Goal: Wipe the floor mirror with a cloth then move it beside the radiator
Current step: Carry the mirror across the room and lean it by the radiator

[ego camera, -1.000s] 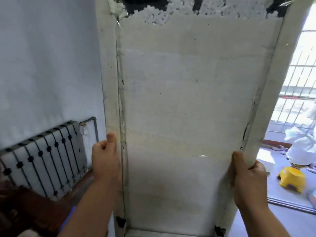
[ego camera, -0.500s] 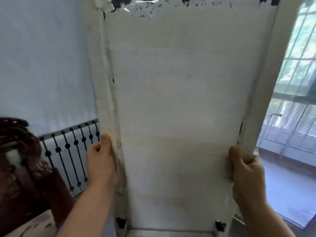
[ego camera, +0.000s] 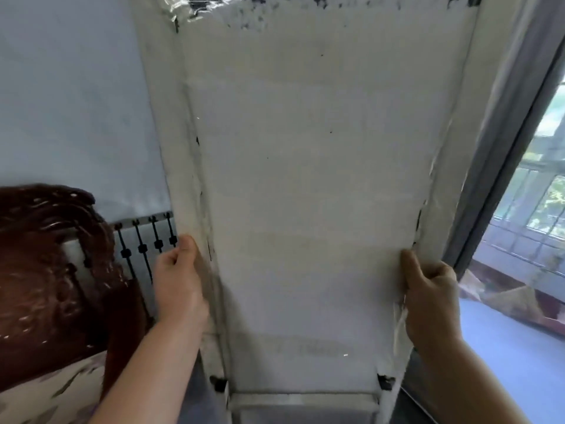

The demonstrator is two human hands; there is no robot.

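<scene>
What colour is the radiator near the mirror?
The radiator is white with black vertical bars; head view.

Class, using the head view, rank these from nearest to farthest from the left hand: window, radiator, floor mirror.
1. floor mirror: the left hand grips its left edge.
2. radiator: just left of the hand, behind.
3. window: far right.

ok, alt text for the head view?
A person grips a tall floor mirror by its side edges, white backing toward the camera: left hand on the left edge, right hand on the right. A radiator shows past its left edge, a window at right.
</scene>
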